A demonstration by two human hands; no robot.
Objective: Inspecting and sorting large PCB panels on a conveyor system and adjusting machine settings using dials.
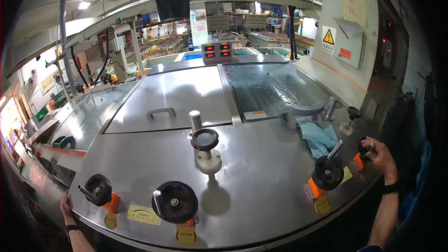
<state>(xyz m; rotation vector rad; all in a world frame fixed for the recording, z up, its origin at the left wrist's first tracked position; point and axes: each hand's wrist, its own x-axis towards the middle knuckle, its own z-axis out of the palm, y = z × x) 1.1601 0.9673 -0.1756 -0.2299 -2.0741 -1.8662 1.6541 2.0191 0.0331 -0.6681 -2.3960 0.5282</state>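
At the right edge of a steel machine top, my right hand is closed on the crank handle of a small black handwheel; its fingers partly cover the wheel. My left hand touches the machine's left front edge, and its fingers are too hidden to read. Closest to it is a black handwheel with a metal crank handle on an orange mount. A larger black handwheel sits at the front, and another handwheel stands left of my right hand.
A crumpled blue cloth lies beside a grey handle. Mid-panel, a black knob rises from a white base. Behind are a steel lid, a wet glass window and a red-digit display box. A control cabinet stands right.
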